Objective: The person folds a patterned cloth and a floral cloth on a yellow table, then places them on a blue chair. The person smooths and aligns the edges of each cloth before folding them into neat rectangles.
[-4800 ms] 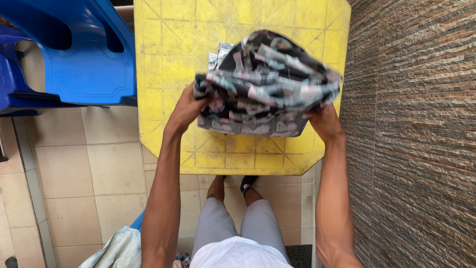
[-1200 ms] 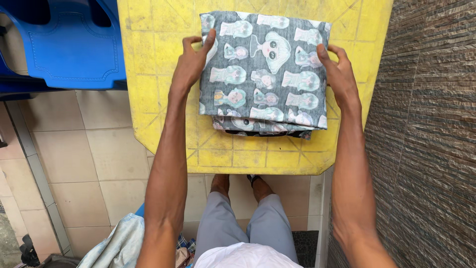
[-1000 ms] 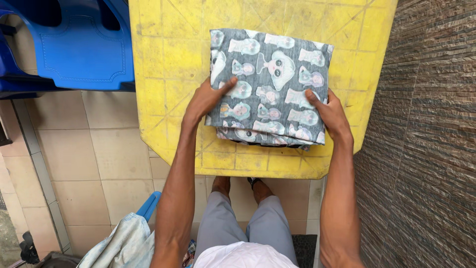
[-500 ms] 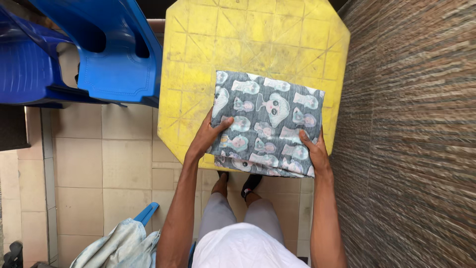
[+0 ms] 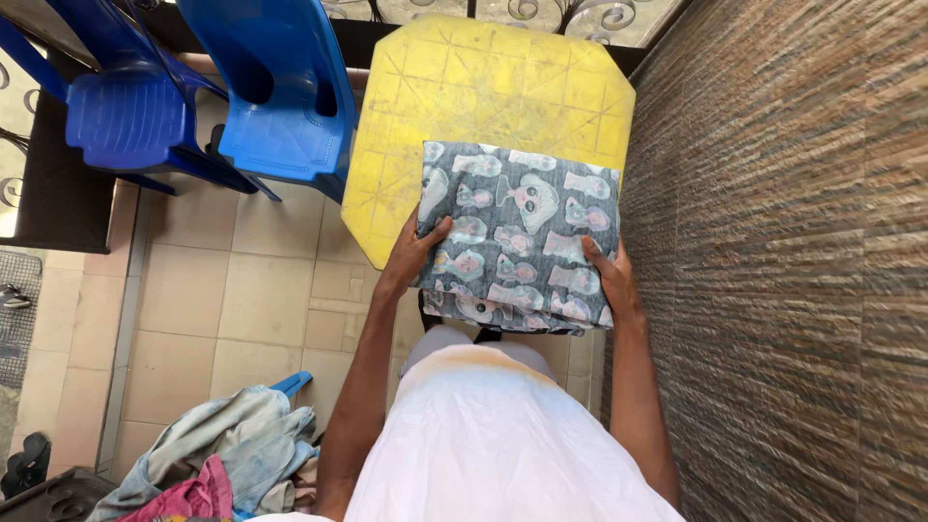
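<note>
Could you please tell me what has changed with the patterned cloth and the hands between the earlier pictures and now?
The loose, bunched cloth has been folded into a flat rectangle and drawn from the yellow table's middle toward the person, now overhanging the near edge. The left hand and right hand slid from its far corners to its near sides. The table, blue chairs and clothes pile are unchanged.

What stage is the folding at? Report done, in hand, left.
Done: the grey patterned cloth is folded into a neat rectangle. In hand: the left hand and right hand grip its sides, lifting it at the near edge of the yellow table. Left: a pile of unfolded clothes lies on the floor.
</note>
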